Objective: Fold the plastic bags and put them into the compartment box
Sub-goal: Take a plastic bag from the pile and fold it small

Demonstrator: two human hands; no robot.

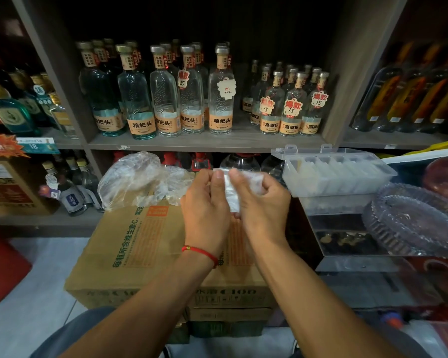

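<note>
Bag point(232, 192), half-folded: pinched closed between left hand point(204, 202) and right hand point(263, 202). Step: folding. Next: compartment box point(339, 171), two o'clock, likely needs a tighter fold.

Lighting is dim and warm overall. The upper centre of the frame, behind the bottles point(219, 91), falls into near-black shadow. Soft highlights sit on the glass and on the clear box point(336, 171) at right. Wide-angle distortion bends the shelf uprights point(347, 73) outward. Corners are dark, soft and smeared; the centre is moderately sharp.
</note>
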